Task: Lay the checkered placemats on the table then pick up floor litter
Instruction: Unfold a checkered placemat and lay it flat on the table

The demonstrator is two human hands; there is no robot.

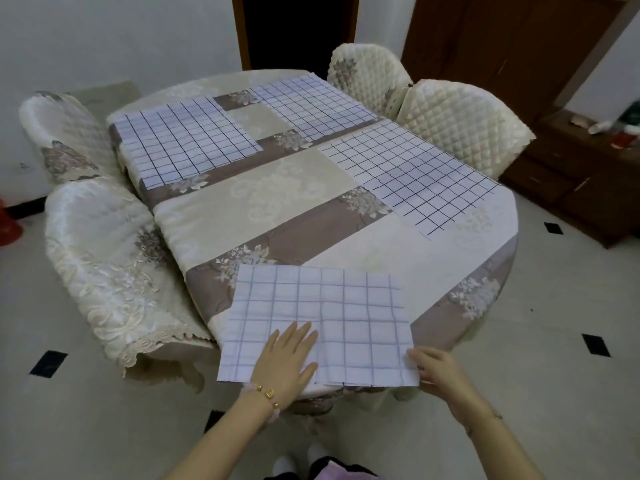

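Three white checkered placemats lie flat on the table: one at the far left, one at the far middle, one on the right. A folded checkered placemat rests at the near edge, its left corner hanging past the rim. My left hand presses flat on it, fingers spread. My right hand pinches its near right corner.
Two covered chairs stand along the left side, two quilted ones at the far right. A brown cabinet with small items stands at the right. A red object sits on the tiled floor at the left edge.
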